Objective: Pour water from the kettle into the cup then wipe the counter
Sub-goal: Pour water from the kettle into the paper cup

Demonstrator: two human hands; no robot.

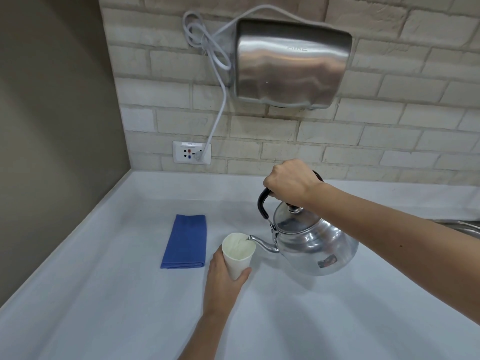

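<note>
A shiny metal kettle with a black handle is tilted to the left, and its spout tip reaches over the rim of a white cup. My right hand is closed around the kettle's handle from above. My left hand wraps the lower part of the cup and holds it on or just above the pale counter. A folded blue cloth lies flat on the counter to the left of the cup, untouched.
A steel hand dryer hangs on the brick wall above, its white cord running down to a wall socket. A plain wall borders the counter on the left. A sink edge shows at the far right.
</note>
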